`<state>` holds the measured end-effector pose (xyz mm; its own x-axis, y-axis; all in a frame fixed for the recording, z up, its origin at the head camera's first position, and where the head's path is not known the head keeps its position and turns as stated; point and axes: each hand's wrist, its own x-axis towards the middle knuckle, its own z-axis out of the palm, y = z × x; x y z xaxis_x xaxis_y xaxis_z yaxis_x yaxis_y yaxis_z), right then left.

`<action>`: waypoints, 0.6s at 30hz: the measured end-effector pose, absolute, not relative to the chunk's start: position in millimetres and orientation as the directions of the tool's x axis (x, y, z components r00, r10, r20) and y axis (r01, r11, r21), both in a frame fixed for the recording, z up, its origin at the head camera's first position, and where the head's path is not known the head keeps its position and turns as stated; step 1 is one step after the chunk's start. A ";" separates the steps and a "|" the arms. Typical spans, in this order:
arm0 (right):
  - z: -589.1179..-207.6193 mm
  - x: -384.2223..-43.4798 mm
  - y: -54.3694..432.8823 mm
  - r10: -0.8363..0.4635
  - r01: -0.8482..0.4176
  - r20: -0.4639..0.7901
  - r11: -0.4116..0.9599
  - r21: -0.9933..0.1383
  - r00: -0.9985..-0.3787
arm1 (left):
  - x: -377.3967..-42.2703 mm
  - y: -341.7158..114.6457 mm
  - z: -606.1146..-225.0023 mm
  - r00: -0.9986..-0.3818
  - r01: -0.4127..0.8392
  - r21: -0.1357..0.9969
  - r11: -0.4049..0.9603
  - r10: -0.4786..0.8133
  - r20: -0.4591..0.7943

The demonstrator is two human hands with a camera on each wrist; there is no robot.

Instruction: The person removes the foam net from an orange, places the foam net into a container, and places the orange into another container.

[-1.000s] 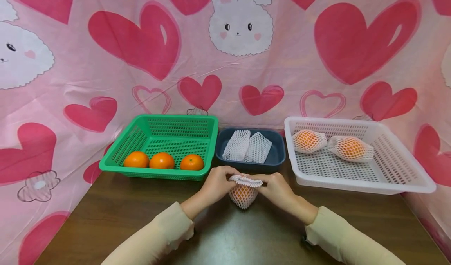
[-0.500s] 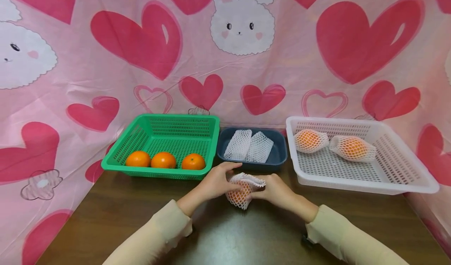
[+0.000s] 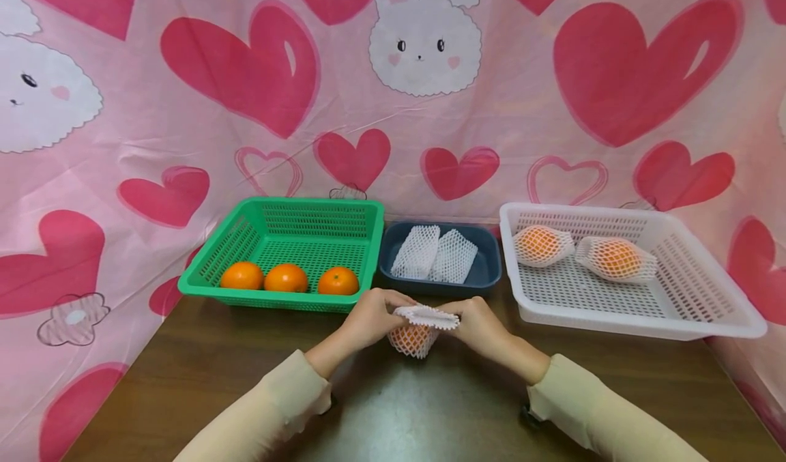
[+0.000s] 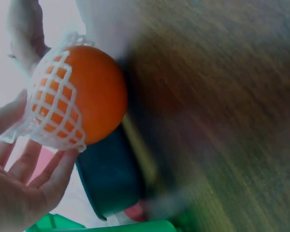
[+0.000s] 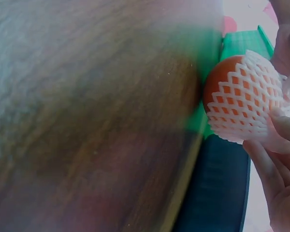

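Note:
Both hands hold a white foam fruit net (image 3: 428,316) with an orange (image 4: 102,96) in it, over the near side of the table. The left hand (image 3: 372,320) pinches the left of the net's upper rim, thumb on one side and fingers on the other. Opposite it, the right hand (image 3: 482,325) pinches the right end of the rim. In the left wrist view the mesh covers one side of the orange and the other side is bare. The right wrist view shows the netting (image 5: 244,99) bunched toward the right hand's thumb and fingers.
A green basket (image 3: 276,301) with 3 bare oranges stands at the left. Behind the hands, a dark blue tray (image 3: 491,261) holds 2 flat foam nets (image 3: 416,252). At the right, a white basket (image 3: 614,319) contains 2 netted oranges (image 3: 617,258).
Half a second ago the left fingers spread over the orange's side and the right thumb lay against it. Now both hands pinch the net's rim, drawn wide between them.

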<state>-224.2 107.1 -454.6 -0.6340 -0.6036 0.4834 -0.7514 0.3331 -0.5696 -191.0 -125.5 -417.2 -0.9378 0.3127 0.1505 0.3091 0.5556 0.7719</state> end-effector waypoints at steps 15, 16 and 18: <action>-451.2 -220.2 96.4 -0.551 -0.490 0.244 0.357 -0.795 -0.798 | -189.5 -122.6 -417.4 -0.957 0.287 0.779 0.558 0.197 0.211; -451.4 -220.3 96.0 -0.542 -0.484 0.245 0.358 -0.798 -0.804 | -189.3 -122.7 -417.6 -0.958 0.282 0.776 0.565 0.206 0.199; -451.4 -220.4 95.2 -0.528 -0.475 0.246 0.355 -0.805 -0.813 | -188.6 -123.2 -418.4 -0.960 0.267 0.769 0.580 0.227 0.162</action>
<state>-220.4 95.2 -451.4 -0.8125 -0.5283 0.2465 -0.4750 0.3549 -0.8052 -188.6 -123.2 -418.4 -0.9604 0.2268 0.1620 0.2668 0.5804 0.7694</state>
